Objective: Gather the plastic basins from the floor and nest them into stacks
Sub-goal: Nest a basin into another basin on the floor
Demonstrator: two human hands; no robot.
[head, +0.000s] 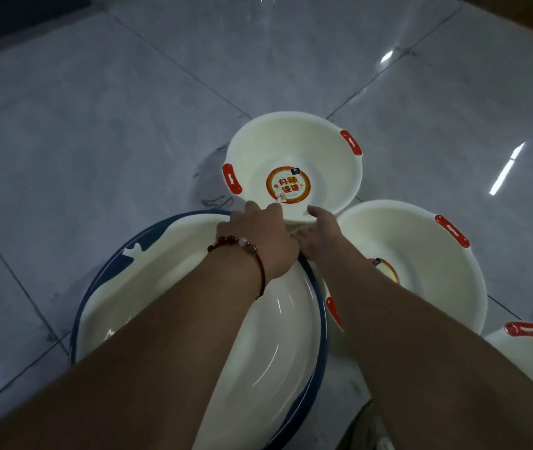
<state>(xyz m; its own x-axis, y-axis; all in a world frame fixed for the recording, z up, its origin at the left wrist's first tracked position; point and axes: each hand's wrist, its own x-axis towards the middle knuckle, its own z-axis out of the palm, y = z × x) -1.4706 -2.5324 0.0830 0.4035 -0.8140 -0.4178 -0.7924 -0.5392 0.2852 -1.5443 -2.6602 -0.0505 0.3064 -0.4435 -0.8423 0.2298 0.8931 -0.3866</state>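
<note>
A small white basin (323,147) with red handles and a round red sticker is tipped up on the floor ahead of me. My left hand (258,235), with a bead bracelet at the wrist, grips its near rim. My right hand (318,235) grips the same rim just to the right. Under my left arm lies a large white basin with a dark blue rim (161,241). A second white red-handled basin (421,254) sits to the right under my right arm. Part of a third one (531,349) shows at the right edge.
Glossy grey floor tiles (96,125) spread all around, with bright light reflections. A dark strip (15,14) runs along the far left corner.
</note>
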